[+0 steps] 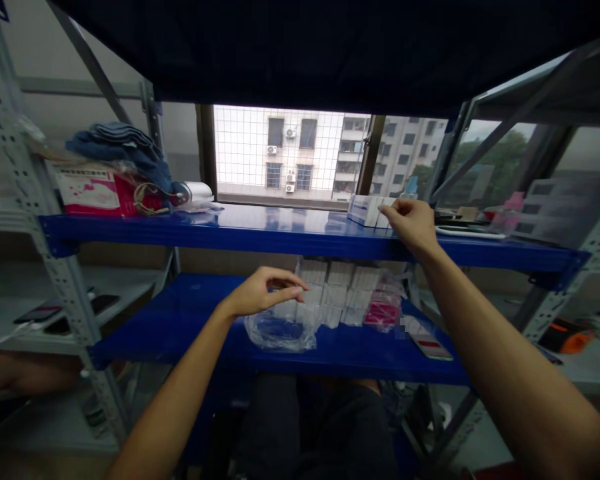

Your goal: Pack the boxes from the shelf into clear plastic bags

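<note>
Over the upper blue shelf, my right hand (414, 225) is closed, thumb and fingertips together at a small white box (385, 215) in a short row. Its fingers partly cover that box. Lower down, my left hand (267, 291) reaches over the lower shelf, thumb and fingers apart, with nothing visible between them. Just behind its fingertips stand stacked white boxes (336, 297) in several columns. Beneath this hand lies a crumpled clear plastic bag (280, 333). A pink pack in clear wrap (383, 310) sits against the right end of the stack.
A phone (430, 341) lies on the lower blue shelf (165, 333) at right. On the upper shelf (280, 233), a red and white box (93, 190) with blue cloth (120, 150) stands left, near a white roll (197, 192). Metal posts (45, 200) frame the sides. Another person's limb (25, 373) shows at left.
</note>
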### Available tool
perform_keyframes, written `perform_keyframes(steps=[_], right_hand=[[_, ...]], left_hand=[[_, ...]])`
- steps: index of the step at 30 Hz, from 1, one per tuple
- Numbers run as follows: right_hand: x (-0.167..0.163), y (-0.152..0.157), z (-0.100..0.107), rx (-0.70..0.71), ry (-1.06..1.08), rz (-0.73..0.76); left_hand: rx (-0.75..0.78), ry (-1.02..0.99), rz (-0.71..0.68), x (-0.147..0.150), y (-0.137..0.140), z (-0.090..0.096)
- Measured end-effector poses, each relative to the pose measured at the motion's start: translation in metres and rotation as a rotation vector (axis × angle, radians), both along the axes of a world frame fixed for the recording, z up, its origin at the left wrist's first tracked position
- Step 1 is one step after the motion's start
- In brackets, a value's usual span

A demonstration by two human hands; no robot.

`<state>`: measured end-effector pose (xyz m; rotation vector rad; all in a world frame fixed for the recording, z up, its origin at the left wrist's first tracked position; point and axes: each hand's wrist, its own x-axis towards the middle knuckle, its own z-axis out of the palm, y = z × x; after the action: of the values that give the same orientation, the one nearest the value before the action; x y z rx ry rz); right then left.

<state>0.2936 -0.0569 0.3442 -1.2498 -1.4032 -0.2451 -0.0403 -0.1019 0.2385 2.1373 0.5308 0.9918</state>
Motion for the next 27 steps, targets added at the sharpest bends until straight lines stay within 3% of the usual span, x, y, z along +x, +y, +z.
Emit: perform_keyframes(steps=[3, 5, 6, 7, 9, 11, 15, 18, 23, 27], right_hand=[[-0.026, -0.028, -0.034, 0.354, 0.047, 0.103], [-0.05, -0.048, -0.065, 0.362, -0.2, 0.098], [-0.063, -0.055, -0.082, 0.267, -0.352, 0.119], [-0.075, -0.06, -0.098, 0.144, -0.497, 0.133], [-0.095, -0.059, -0.126, -0.155, -0.701, 0.083], [-0.11, -0.047, -0.147, -0.452, -0.749, 0.009], [-0.122, -0.015, -0.166, -0.94, -0.696, 0.036], [-0.125, 0.0, -0.175, -1.191, -0.647, 0.146], [-0.125, 0.015, -0.202, -1.165, -0.425, 0.312], [-0.122, 0.025, -0.216, -1.179, -0.472, 0.405]], left_hand=[[-0.129, -0.093, 0.317, -0.036, 0.036, -0.057], [-0.279, -0.059, 0.58, -0.054, 0.065, -0.09], [-0.367, -0.007, 0.707, -0.061, 0.077, -0.104], [-0.41, 0.031, 0.746, -0.066, 0.087, -0.116], [-0.484, 0.098, 0.784, -0.073, 0.098, -0.134], [-0.531, 0.139, 0.774, -0.075, 0.1, -0.146], [-0.57, 0.156, 0.708, -0.073, 0.098, -0.156], [-0.57, 0.151, 0.656, -0.072, 0.1, -0.155], [-0.567, 0.187, 0.605, -0.08, 0.095, -0.149], [-0.539, 0.301, 0.539, -0.104, 0.083, -0.136]])
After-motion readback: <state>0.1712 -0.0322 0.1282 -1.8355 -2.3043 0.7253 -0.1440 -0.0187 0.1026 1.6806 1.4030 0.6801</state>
